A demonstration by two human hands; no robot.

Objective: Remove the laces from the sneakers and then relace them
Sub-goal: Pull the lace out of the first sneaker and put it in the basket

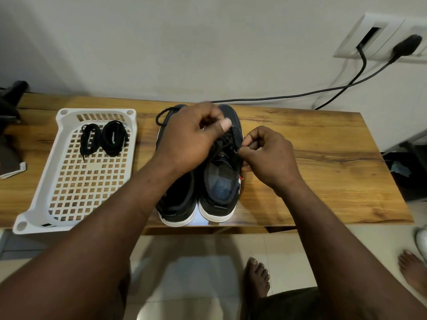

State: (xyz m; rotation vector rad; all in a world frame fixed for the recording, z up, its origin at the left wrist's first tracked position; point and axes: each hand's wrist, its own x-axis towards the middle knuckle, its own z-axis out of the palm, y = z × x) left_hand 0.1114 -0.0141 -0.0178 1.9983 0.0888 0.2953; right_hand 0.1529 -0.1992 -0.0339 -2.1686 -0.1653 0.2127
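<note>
Both hands are at the lacing of the right sneaker, which stands on the desk with its heel toward the person, touching the left sneaker beside it. The left hand has its fingers curled, thumb and fingers closed on the lace above the tongue. The right hand, just to its right, pinches the same lace between thumb and forefinger at the eyelets on the shoe's outer side.

The lace is crossed through several eyelets, so I judge this to be mid-lacing work on that shoe. Whether it is being drawn out or threaded in cannot be told from this view. Either way, the next move calls for feeding or pulling the pinched end through one eyelet while the left hand keeps the slack taut.

A lace loop shows beyond the left hand, at the left sneaker's toe. Well to the left of that hand is a white basket holding two coiled lace bundles. Two cables run along the wall beyond the right hand to a socket.

The left hand lies over the left sneaker and hides most of its lacing. The crossed lace under both thumbs could snag.
</note>
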